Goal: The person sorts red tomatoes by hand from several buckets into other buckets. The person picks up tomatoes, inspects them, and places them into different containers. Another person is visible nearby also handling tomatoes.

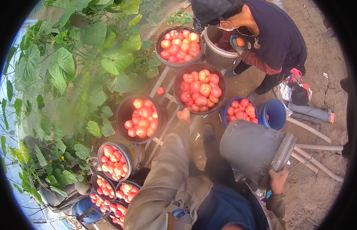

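Note:
My left hand [184, 114] grips the near rim of a dark bucket of red tomatoes [201, 89]. At the right, my right hand [278, 179] holds a grey plastic bucket [250, 146] by its rim; this bucket lies tilted on its side, its mouth turned away so the inside is hidden. Between the two, a blue bucket of tomatoes [241, 110] stands partly behind the grey one. Another bucket of tomatoes [141, 118] is left of my left hand, and a loose tomato [160, 91] lies on the ground near it.
A co-worker [276, 37] bends over a bucket [221, 56], a gloved hand holding a tomato [240, 42]. More full buckets [116, 162] stand at the lower left beside leafy vines [62, 67]. A blue bucket [273, 115] with little in it and pale pipes [319, 147] are at the right.

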The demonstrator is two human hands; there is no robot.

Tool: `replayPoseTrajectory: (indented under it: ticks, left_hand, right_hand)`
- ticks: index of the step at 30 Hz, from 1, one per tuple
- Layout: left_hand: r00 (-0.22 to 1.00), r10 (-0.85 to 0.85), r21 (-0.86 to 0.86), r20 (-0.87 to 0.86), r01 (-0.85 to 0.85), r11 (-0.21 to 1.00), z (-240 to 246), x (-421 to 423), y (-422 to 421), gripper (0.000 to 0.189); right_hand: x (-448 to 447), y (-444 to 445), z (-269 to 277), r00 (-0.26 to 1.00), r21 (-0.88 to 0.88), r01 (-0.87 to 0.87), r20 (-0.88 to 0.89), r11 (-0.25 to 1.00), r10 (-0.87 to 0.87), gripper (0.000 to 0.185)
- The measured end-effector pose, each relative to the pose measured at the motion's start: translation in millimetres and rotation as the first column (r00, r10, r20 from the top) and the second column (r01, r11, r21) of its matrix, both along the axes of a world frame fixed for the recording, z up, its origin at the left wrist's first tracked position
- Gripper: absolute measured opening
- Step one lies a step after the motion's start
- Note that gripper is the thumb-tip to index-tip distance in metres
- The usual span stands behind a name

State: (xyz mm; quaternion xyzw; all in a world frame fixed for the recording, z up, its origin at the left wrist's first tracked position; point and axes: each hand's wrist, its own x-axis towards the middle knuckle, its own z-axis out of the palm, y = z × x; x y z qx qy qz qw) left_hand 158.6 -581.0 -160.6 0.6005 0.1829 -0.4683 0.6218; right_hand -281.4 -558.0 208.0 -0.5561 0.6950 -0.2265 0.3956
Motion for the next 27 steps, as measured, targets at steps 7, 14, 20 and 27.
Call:
replayPoseTrajectory:
  ticks: [7,14,20,27]
  left_hand:
    - [0.991,0.110,0.136,0.080,-0.120,0.983,-12,-40,87,0.055]
    - [0.990,0.051,0.386,0.131,-0.099,0.917,23,-66,255,0.037]
    - [0.986,0.060,0.483,0.153,-0.128,0.866,54,-65,358,0.045]
    - [0.963,0.076,0.484,0.257,-0.196,0.853,72,-37,445,0.032]
  right_hand:
    - [28,-48,39,0.981,-0.094,-0.161,-0.123,0.982,0.149,0.033]
    - [114,-80,21,0.914,-0.106,-0.399,-0.123,0.911,0.386,0.038]
    - [206,-88,-70,0.762,0.003,-0.632,-0.182,0.775,0.622,0.034]
    - [309,-87,-238,0.358,-0.123,-0.928,-0.566,0.353,0.743,0.029]
